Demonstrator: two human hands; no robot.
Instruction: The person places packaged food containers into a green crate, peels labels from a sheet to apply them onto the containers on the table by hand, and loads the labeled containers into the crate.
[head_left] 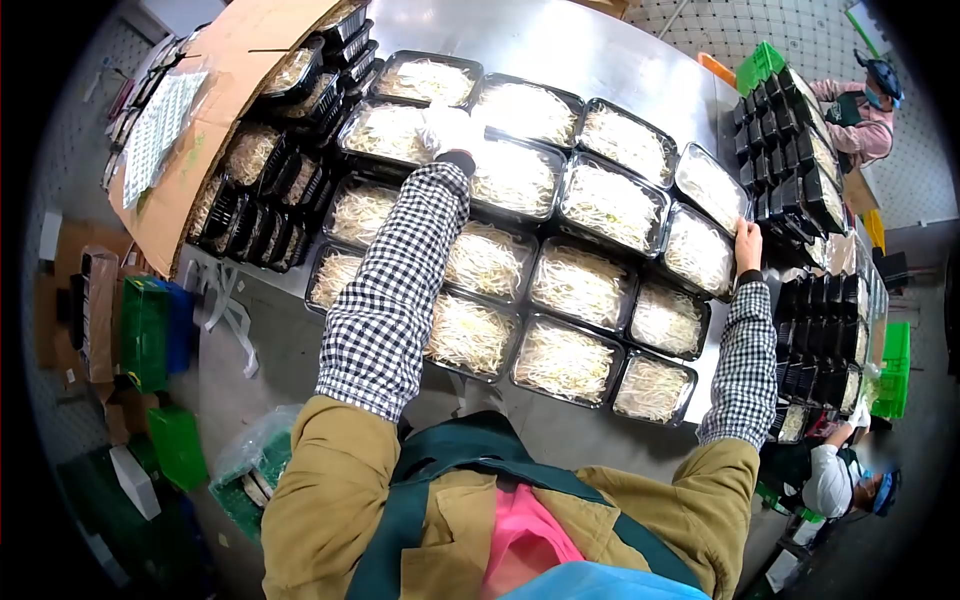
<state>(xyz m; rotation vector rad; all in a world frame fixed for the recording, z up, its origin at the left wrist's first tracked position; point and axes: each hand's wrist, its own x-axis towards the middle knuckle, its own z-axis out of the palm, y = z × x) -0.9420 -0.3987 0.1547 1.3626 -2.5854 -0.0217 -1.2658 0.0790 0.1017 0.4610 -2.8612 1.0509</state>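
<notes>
Rows of black trays filled with pale bean sprouts cover the metal table (560, 30). My left hand (447, 130), in a white glove, is over a sprout tray (388, 132) in the second row; its fingers blur into the bright glare. At the right end of the rows, my right hand (748, 245) is bare and touches the edge of a tray (698, 250), close to the corner of the tray above it (711, 185). Its fingers are partly bent at the rim, and whether they grip it is unclear.
A cardboard box (215, 75) holding stacked sprout trays stands at the left. More stacked trays (790, 150) line the right side. Two people are at the right, one above (860, 120) and one below (835, 480). Green crates (178, 445) sit at lower left.
</notes>
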